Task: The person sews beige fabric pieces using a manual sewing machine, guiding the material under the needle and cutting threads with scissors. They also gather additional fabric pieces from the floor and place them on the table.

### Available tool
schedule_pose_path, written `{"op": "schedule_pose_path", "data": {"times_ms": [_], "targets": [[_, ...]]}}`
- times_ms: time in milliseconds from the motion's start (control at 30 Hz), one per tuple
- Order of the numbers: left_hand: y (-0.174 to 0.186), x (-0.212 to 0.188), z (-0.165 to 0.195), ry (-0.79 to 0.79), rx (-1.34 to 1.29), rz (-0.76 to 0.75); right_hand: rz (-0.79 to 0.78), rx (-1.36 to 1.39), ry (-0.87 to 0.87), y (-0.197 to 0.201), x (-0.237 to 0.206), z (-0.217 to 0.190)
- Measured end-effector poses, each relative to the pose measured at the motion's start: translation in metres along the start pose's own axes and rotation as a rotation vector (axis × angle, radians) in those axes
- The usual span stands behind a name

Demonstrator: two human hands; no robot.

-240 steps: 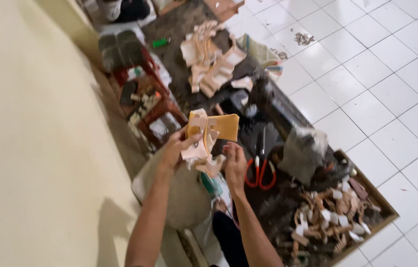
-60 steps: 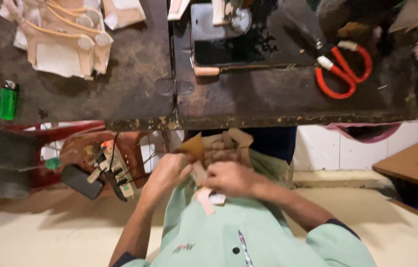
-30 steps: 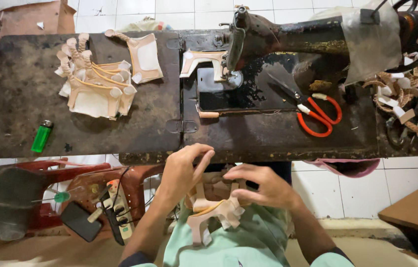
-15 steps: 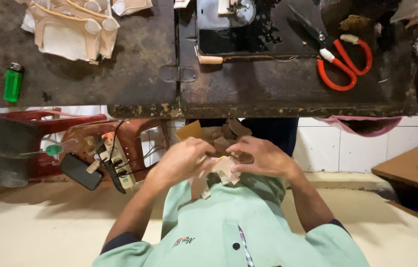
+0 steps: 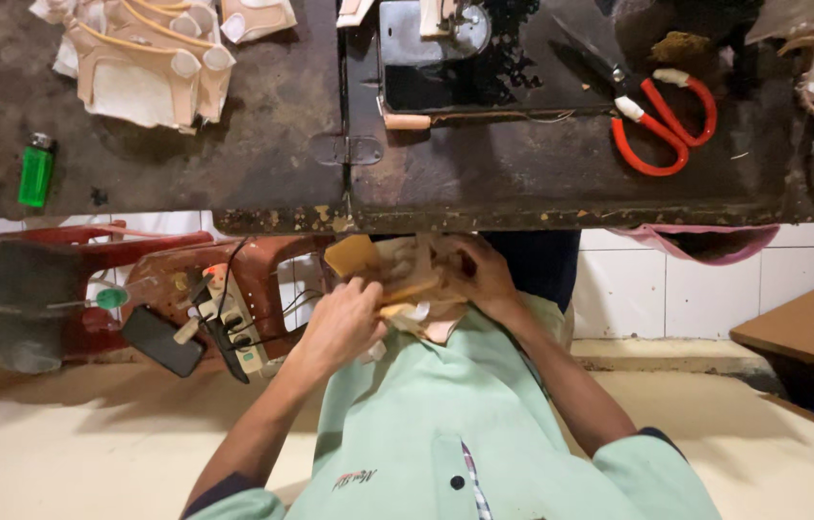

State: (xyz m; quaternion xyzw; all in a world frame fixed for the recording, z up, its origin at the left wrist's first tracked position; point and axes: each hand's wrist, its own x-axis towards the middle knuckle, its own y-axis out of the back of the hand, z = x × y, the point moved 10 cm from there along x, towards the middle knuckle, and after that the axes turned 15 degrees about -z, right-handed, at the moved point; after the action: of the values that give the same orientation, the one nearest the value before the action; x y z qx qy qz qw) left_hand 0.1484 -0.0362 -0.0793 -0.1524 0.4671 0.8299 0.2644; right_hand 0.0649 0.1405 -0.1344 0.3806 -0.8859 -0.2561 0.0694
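Both hands, left hand (image 5: 344, 318) and right hand (image 5: 484, 274), pinch the bundle of tan and cream cut leather pieces (image 5: 407, 289) just below the dark worn worktable's (image 5: 542, 183) near edge, where loose layers could slip floorward.

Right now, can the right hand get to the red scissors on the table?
Probably not at once: the right hand grips the tan pieces below the table edge. The red scissors lie uncovered above.

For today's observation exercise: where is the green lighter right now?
In the head view, the lighter lies at the far left of the dark worktable, just below the stack of tan cut pieces, well left of both hands.
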Motion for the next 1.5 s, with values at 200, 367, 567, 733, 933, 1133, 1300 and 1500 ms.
{"op": "schedule_pose_path", "data": {"times_ms": [200, 367, 567, 733, 933, 1133, 1300, 1500], "targets": [[0.038, -0.015, 0.013, -0.161, -0.091, -0.052, 0.057, 0.268, -0.258, 0.012, -0.005, 0.047], [0.09, -0.052, 0.025, -0.277, -0.323, -0.137, 0.075, 0.155, -0.168, 0.051, -0.017, 0.002], [0.142, -0.058, -0.009, -0.081, -0.753, 0.311, -0.083, 0.015, -0.284, 0.055, -0.018, -0.024], [0.147, -0.03, 0.003, -0.384, -1.134, 0.424, -0.15, -0.29, 0.057, 0.003, 0.059, 0.001], [0.178, -0.054, -0.012, -0.451, -1.072, 0.723, -0.348, -0.31, -0.101, -0.063, 0.107, 0.083], [0.158, -0.069, -0.045, -0.362, -1.172, 0.767, -0.287, -0.3, -0.048, -0.062, 0.11, 0.058], [0.087, -0.037, -0.073, -0.075, -0.697, 0.079, -0.331, -0.29, -0.052, -0.062, 0.121, 0.052], [0.005, 0.007, -0.141, 0.065, -1.011, 0.058, -0.371, -0.243, -0.126, -0.049, 0.128, 0.084]]}}
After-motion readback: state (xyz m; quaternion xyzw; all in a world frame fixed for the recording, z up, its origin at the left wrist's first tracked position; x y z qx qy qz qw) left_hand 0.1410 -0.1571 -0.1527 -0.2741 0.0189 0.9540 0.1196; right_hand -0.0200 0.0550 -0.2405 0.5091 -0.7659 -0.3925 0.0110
